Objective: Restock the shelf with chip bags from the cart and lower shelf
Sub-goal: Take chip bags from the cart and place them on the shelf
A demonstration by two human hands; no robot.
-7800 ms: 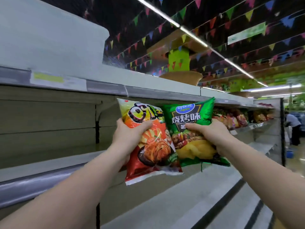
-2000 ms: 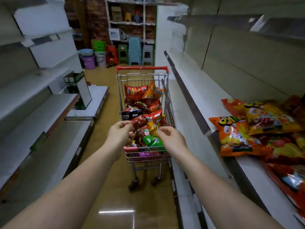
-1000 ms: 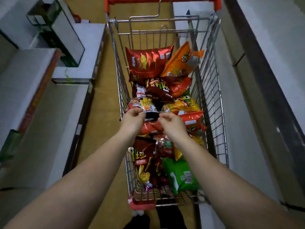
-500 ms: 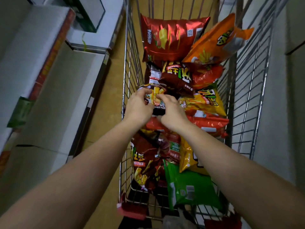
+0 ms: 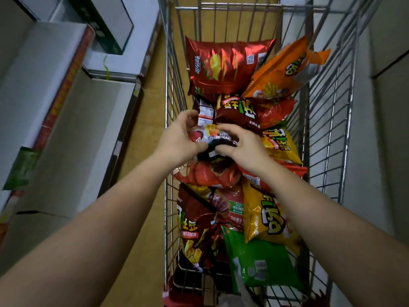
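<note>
Wire cart point(image 5: 174, 89) holds heap of chip bags; about ten visible, exact count hard to tell in overlap; two red point(image 5: 225, 65), one orange point(image 5: 281, 72), two yellow point(image 5: 265, 218), one green point(image 5: 259, 262), rest dark red or brown; left hand point(image 5: 179, 140) and right hand point(image 5: 245, 147) both clenched on one small dark bag point(image 5: 212, 138) at mid-cart, atop heap; each grip pinches its side; grey shelves point(image 5: 73, 129) at left, floor between.

glossy foil bags point(image 5: 228, 65), wire-metal cart point(image 5: 327, 138).
</note>
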